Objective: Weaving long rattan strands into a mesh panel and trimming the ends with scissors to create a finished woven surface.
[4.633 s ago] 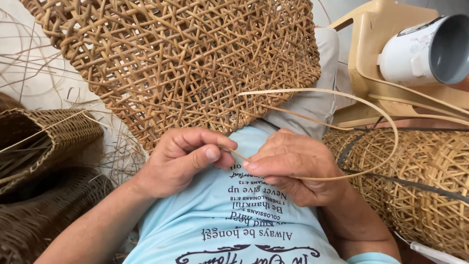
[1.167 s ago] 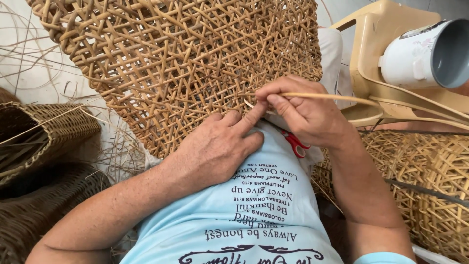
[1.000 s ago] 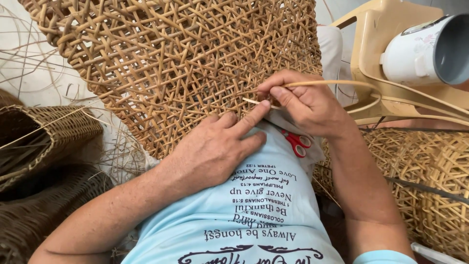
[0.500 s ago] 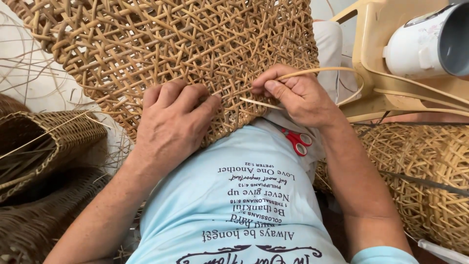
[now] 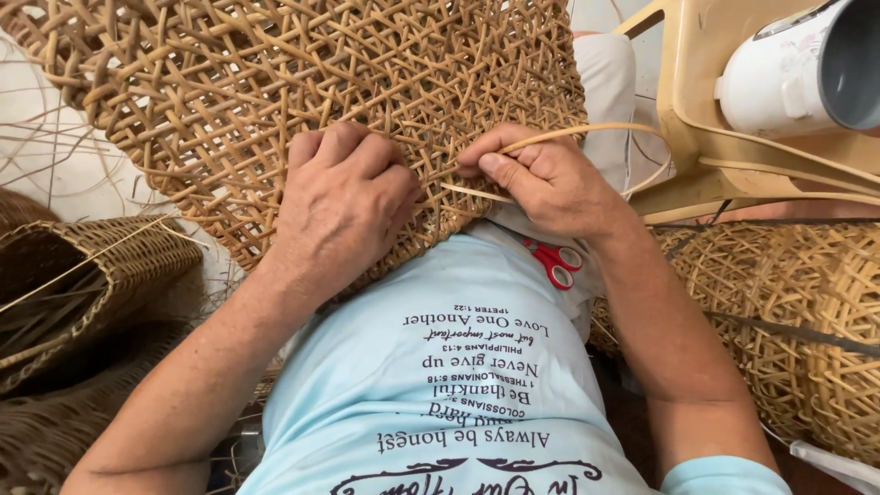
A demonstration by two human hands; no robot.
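Note:
A large open-weave rattan basket lies across my lap, its rim against my light blue shirt. My left hand presses flat on the weave near the rim, fingers closed over the strands. My right hand pinches a thin rattan strand between thumb and fingers at the basket's edge. The strand loops out to the right and its end pokes into the weave. Red-handled scissors rest on my lap just under my right wrist.
A darker woven basket sits at the left, with loose rattan strands around it. Another pale open-weave basket lies at the right. A wooden stool frame holds a white appliance at the upper right.
My left hand has slid up from the shirt onto the basket weave. My right hand has moved left toward the rim, pulling the strand's loop smaller.

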